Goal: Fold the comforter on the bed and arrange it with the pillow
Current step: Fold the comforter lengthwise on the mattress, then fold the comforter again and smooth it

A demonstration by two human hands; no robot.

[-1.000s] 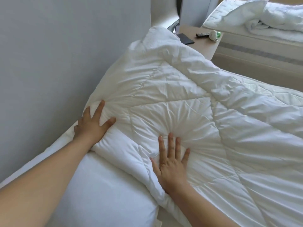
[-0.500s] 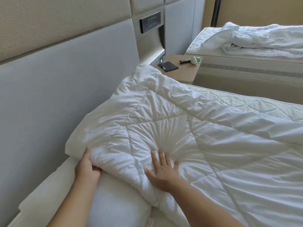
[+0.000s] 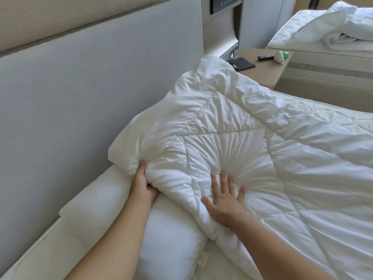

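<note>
A white quilted comforter lies bunched along the head of the bed, its thick near edge resting on a white pillow. My left hand grips that rolled edge from the side, thumb on top and fingers tucked beneath the fold. My right hand lies flat on top of the comforter with fingers spread, pressing a dent into the padding. The far part of the pillow is hidden under the comforter.
A grey padded headboard runs along the left. A wooden nightstand behind the comforter holds a black phone, a remote and a small white-green object. A second bed with crumpled bedding stands at the far right.
My left hand went from lying flat on the comforter's edge to curling under it and gripping it. My right hand stayed pressed flat. The view rose, showing the nightstand.
</note>
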